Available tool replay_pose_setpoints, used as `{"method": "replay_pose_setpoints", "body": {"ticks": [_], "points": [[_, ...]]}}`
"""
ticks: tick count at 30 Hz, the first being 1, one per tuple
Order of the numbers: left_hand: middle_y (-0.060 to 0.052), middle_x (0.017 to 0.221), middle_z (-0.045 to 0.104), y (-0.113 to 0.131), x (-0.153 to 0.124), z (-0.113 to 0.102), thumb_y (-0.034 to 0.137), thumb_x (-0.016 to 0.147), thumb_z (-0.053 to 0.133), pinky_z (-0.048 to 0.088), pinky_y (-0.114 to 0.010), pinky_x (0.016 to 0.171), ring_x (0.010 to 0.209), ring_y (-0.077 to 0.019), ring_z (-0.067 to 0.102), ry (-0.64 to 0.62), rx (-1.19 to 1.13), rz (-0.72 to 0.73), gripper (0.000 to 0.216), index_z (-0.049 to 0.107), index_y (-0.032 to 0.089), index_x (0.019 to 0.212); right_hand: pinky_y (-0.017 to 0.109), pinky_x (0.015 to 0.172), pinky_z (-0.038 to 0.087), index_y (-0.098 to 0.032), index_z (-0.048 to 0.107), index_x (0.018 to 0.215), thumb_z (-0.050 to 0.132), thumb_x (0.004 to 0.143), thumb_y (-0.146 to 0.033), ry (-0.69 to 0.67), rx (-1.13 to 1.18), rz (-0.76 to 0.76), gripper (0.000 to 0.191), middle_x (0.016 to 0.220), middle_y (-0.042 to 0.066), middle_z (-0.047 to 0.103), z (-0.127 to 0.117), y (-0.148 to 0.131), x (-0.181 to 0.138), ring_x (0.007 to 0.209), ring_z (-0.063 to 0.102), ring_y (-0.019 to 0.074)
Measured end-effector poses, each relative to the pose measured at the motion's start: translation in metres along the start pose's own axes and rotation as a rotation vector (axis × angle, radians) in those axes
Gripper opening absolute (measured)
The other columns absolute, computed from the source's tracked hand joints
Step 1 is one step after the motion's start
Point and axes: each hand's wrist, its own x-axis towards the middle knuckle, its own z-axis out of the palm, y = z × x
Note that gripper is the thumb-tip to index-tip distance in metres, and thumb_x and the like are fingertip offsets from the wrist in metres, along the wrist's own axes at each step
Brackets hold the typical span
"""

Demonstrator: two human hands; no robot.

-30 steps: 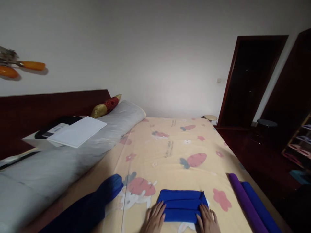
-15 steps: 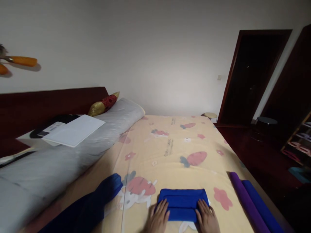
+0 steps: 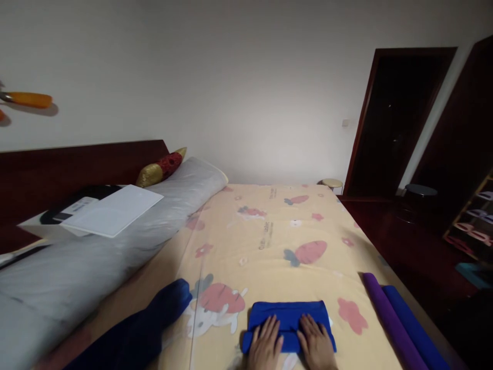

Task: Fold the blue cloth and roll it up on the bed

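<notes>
A blue folded cloth [image 3: 288,311] lies flat on the patterned bed sheet [image 3: 269,272], near the bottom of the view. My left hand [image 3: 265,341] rests on its near left part, fingers stretched out and pointing forward. On the near right part lies my right hand [image 3: 316,339], palm down with its fingers spread. A fold runs across the cloth under both hands. To the left, a dark blue bunched cloth [image 3: 154,318] stretches over the sheet, apart from my hands.
A purple rolled cloth [image 3: 391,318] and a blue rolled cloth [image 3: 416,326] lie along the bed's right edge. On the left are a grey bedding roll [image 3: 154,226], a white flat board [image 3: 115,208] and a red-gold cushion [image 3: 164,167]. A dark stool [image 3: 420,190] stands beyond.
Both hands have moved inward from the side edges of the blue cloth onto its near part. The cloth's near section now looks wider and folded over. The view has shifted slightly.
</notes>
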Motion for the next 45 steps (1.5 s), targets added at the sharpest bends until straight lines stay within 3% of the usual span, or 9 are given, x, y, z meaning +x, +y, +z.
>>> {"method": "replay_pose_setpoints", "body": {"ticks": [5, 10, 15, 18, 25, 31, 35, 40, 45], "points": [[0.003, 0.146, 0.048, -0.046, -0.024, -0.010, 0.044, 0.094, 0.037, 0.044, -0.042, 0.101, 0.129, -0.0199, 0.052, -0.007, 0.096, -0.182, 0.048, 0.039, 0.033, 0.141, 0.051, 0.112, 0.034, -0.029, 0.045, 0.140, 0.029, 0.097, -0.050, 0.043, -0.079, 0.119, 0.050, 0.149, 0.000, 0.039, -0.014, 0.062, -0.017, 0.140, 0.034, 0.0250], [0.005, 0.133, 0.063, -0.050, -0.050, -0.001, 0.028, 0.087, 0.046, 0.045, -0.032, 0.096, 0.118, -0.0162, 0.059, 0.269, 0.263, 0.011, 0.050, 0.048, 0.031, 0.137, 0.041, 0.104, 0.042, -0.028, 0.050, 0.137, 0.038, 0.095, -0.036, 0.219, -0.177, -0.099, 0.045, 0.145, 0.002, 0.044, 0.004, 0.087, -0.037, 0.133, 0.046, 0.0230], [0.007, 0.126, 0.067, -0.050, -0.067, 0.017, 0.009, 0.064, 0.045, 0.047, -0.029, 0.095, 0.112, -0.0146, 0.061, 0.263, 0.236, 0.195, 0.075, 0.051, 0.030, 0.135, 0.033, 0.086, 0.048, -0.030, 0.063, 0.123, 0.050, 0.080, -0.020, 0.249, -0.255, -0.252, 0.046, 0.130, 0.000, 0.060, 0.042, 0.092, -0.048, 0.114, 0.062, 0.0226], [0.005, 0.125, 0.068, -0.045, -0.060, 0.023, 0.007, 0.064, 0.044, 0.048, -0.033, 0.095, 0.111, -0.0160, 0.063, 0.177, 0.193, 0.092, 0.071, 0.056, 0.030, 0.131, 0.036, 0.091, 0.044, -0.025, 0.065, 0.119, 0.049, 0.078, -0.019, 0.266, -0.225, -0.131, 0.044, 0.129, 0.003, 0.062, 0.041, 0.075, -0.041, 0.118, 0.060, 0.0250], [-0.001, 0.136, 0.060, -0.028, -0.012, 0.004, 0.010, 0.079, 0.037, 0.036, -0.046, 0.115, 0.131, -0.0207, 0.050, -0.284, -0.081, -0.322, 0.058, 0.054, 0.027, 0.133, 0.043, 0.100, 0.036, -0.020, 0.067, 0.105, 0.048, 0.067, -0.013, 0.160, -0.120, 0.013, 0.043, 0.105, 0.008, 0.072, -0.011, 0.039, -0.016, 0.103, 0.063, 0.0258], [0.000, 0.131, 0.064, -0.032, -0.019, 0.003, 0.017, 0.079, 0.047, 0.039, -0.043, 0.113, 0.127, -0.0205, 0.054, -0.344, -0.128, -0.287, 0.052, 0.059, 0.033, 0.127, 0.050, 0.095, 0.040, -0.020, 0.073, 0.096, 0.051, 0.062, -0.014, 0.147, -0.142, 0.054, 0.041, 0.096, 0.011, 0.074, -0.017, 0.048, -0.015, 0.103, 0.064, 0.0326], [-0.007, 0.130, 0.063, -0.010, -0.017, 0.019, 0.016, 0.081, 0.044, 0.045, -0.045, 0.107, 0.125, -0.0247, 0.056, -0.293, -0.091, -0.242, 0.050, 0.059, 0.025, 0.127, 0.050, 0.098, 0.042, -0.023, 0.074, 0.099, 0.052, 0.070, -0.018, 0.163, -0.123, 0.023, 0.037, 0.112, 0.013, 0.071, -0.002, 0.022, -0.010, 0.110, 0.062, 0.0331], [-0.002, 0.129, 0.065, 0.026, -0.001, 0.030, 0.018, 0.080, 0.049, 0.051, -0.030, 0.099, 0.117, -0.0186, 0.062, -0.202, -0.091, -0.067, 0.050, 0.059, 0.026, 0.129, 0.033, 0.098, 0.047, -0.029, 0.064, 0.123, 0.056, 0.079, -0.028, 0.101, -0.031, -0.182, 0.044, 0.123, 0.001, 0.067, 0.026, -0.025, 0.000, 0.112, 0.063, 0.0216], [0.003, 0.134, 0.061, -0.013, -0.015, -0.001, 0.034, 0.092, 0.045, 0.049, -0.024, 0.092, 0.116, -0.0114, 0.061, 0.134, 0.085, 0.184, 0.049, 0.043, 0.029, 0.141, 0.042, 0.104, 0.045, -0.029, 0.056, 0.132, 0.043, 0.093, -0.046, 0.186, -0.059, -0.231, 0.044, 0.134, 0.001, 0.058, 0.017, 0.017, -0.010, 0.123, 0.056, 0.0238]]}}
